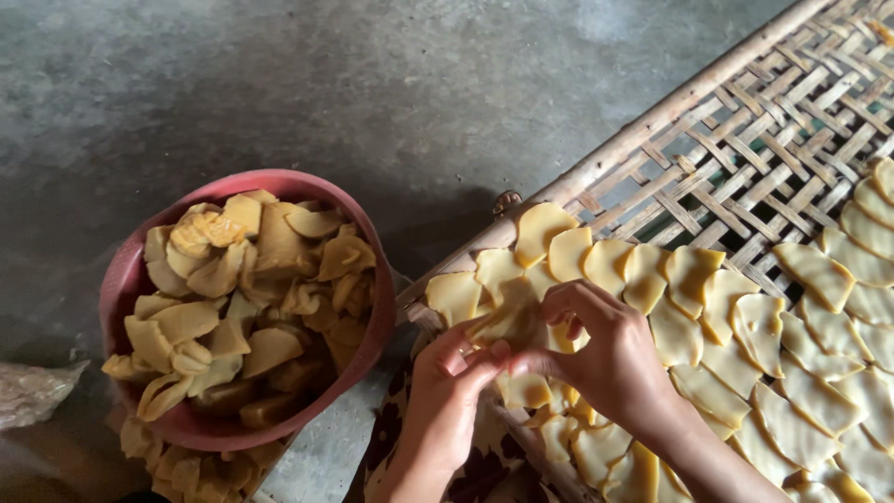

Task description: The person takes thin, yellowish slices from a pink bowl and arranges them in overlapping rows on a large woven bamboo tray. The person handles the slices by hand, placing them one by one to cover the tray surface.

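Note:
My left hand (447, 391) and my right hand (605, 359) meet over the near-left corner of a woven bamboo rack (736, 140). Together they pinch a small stack of thin yellow slices (503, 321), the fingertips of both hands touching it. Several more yellow slices (745, 326) lie flat and overlapping in rows across the rack, to the right of my hands. A pink round bowl (126, 279) heaped with the same yellow slices (242, 289) stands on the floor to the left of my left hand.
Grey concrete floor (372, 93) fills the far side and left. A clear plastic bag (33, 391) lies at the left edge. Patterned dark cloth (391, 438) shows under my left forearm. The bowl sits on more yellow slices (177, 466).

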